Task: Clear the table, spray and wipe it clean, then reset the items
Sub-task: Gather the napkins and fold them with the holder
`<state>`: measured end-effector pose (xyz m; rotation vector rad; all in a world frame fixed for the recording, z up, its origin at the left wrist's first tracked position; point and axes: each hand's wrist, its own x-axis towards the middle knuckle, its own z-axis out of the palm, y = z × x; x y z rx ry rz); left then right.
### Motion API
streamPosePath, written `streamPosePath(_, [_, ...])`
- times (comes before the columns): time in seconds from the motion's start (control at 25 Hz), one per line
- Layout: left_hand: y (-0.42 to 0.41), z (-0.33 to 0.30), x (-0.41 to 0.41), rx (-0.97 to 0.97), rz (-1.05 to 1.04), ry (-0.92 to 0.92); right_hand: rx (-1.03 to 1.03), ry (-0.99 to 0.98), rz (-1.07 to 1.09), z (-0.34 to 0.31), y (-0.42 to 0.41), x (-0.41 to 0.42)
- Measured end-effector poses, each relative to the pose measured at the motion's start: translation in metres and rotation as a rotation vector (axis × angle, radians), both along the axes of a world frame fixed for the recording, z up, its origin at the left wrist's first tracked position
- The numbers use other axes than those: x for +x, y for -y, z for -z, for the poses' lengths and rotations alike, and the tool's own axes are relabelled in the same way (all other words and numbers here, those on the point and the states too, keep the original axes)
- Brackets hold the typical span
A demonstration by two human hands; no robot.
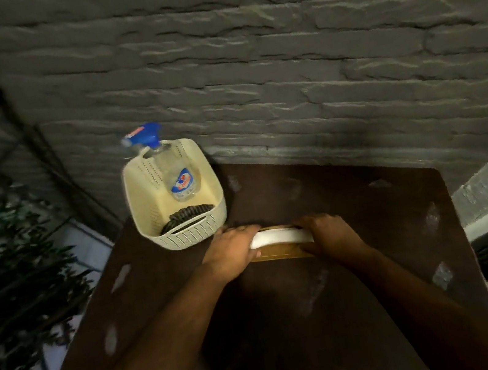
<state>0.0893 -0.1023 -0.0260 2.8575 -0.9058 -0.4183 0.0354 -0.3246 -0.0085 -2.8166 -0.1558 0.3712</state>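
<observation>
Grip: both hands grasp one white dish [280,237] from its two sides; left hand [234,251] curls round the left rim, right hand [331,234] round the right rim.
Dish: held level at the table's middle, over a tan wooden piece [280,254]; whether they touch, cannot tell.
Table: dark brown top [357,230] with pale glare patches, its far edge against the wall.
Room: dim; grey stone-faced wall [246,55] behind, leafy plant [8,272] at the left.
Hand pose: both forearms reach forward from the near edge, palms facing inward, fingers on the far rim.
Count: one cream perforated basket [193,237] on the far left corner, just beside the left hand; inside it one spray bottle [178,176] with a blue trigger head, and one dark coiled item [188,215], too dim to name.
</observation>
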Motion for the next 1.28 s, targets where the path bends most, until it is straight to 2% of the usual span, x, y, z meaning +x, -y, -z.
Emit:
streamPosePath(0.28, [-0.193,-0.023,-0.049,-0.038,-0.3,0.065,0.096,0.031,-0.346,-0.031,-0.184,0.023])
streamPosePath(0.56, [-0.399,-0.021,-0.172,-0.021,-0.672,0.032,0.159,0.055,-0.703,-0.022,-0.404,-0.025])
streamPosePath(0.72, [-0.474,-0.007,-0.256,-0.022,-0.858,0.013,0.185,-0.001,-0.851,0.005,-0.504,-0.071])
streamPosePath(0.96, [-0.52,0.04,-0.362,-0.04,-1.115,-0.093,0.111,-0.001,-1.033,0.076,-0.586,-0.142])
streamPosePath(1.16, [-0.517,0.109,-0.429,-0.034,-1.303,-0.185,0.076,-0.215,-1.091,0.131,-0.623,-0.194])
streamPosePath(1.28, [-0.514,0.145,-0.445,-0.054,-1.399,-0.236,-0.016,-0.267,-1.086,0.161,-0.639,-0.217])
